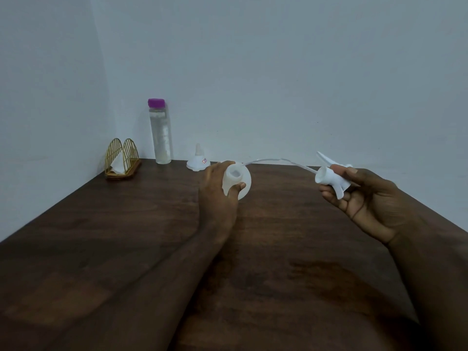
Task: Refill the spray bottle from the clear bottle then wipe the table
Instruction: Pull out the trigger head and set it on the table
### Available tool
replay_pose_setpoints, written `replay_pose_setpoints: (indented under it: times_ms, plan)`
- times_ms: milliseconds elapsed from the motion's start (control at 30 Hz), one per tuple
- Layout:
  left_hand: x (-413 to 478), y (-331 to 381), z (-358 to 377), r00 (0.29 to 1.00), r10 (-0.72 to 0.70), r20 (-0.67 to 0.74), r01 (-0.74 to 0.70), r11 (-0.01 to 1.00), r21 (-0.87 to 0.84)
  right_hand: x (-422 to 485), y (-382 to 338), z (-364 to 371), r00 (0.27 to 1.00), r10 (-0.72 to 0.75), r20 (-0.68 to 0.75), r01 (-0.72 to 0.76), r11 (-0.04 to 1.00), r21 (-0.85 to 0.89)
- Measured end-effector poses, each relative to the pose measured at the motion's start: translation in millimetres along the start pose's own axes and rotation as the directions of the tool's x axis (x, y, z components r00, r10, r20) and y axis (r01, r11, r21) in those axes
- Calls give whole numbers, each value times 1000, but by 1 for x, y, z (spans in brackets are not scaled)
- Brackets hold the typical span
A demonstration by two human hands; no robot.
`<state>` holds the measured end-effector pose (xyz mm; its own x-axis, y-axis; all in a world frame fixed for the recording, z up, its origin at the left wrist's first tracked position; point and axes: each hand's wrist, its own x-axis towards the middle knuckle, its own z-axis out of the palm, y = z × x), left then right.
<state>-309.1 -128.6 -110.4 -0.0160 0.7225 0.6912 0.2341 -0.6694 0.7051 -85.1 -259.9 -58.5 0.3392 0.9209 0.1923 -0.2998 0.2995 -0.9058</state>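
Observation:
My left hand [219, 191] grips the white spray bottle [238, 179] around its neck; the bottle's mouth is uncovered and faces me. My right hand [367, 198] holds the white trigger spray head [334, 177], lifted off the bottle, with its thin dip tube [276, 160] arching back toward the bottle. The clear bottle [160, 133] with a purple cap stands upright at the back of the dark wooden table [126, 236], capped and full of clear liquid. A small white funnel [198, 160] rests upside down just right of it.
A gold wire napkin holder [122, 158] with a white tissue stands in the back left corner. Grey walls close off the table at the back and left. The table's right edge runs diagonally behind my right hand.

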Motion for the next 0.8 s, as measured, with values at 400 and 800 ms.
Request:
replay_pose_setpoints:
  times_ms: [400, 800]
  plan:
    - [1, -4, 2, 1000, -1, -1, 1, 1000, -12, 2, 1, -4, 998, 22, -52, -20, 999, 41]
    - [0, 2, 0, 1000, -20, 4, 21, 999, -37, 3, 5, -4, 996, 34, -82, -30, 998, 49]
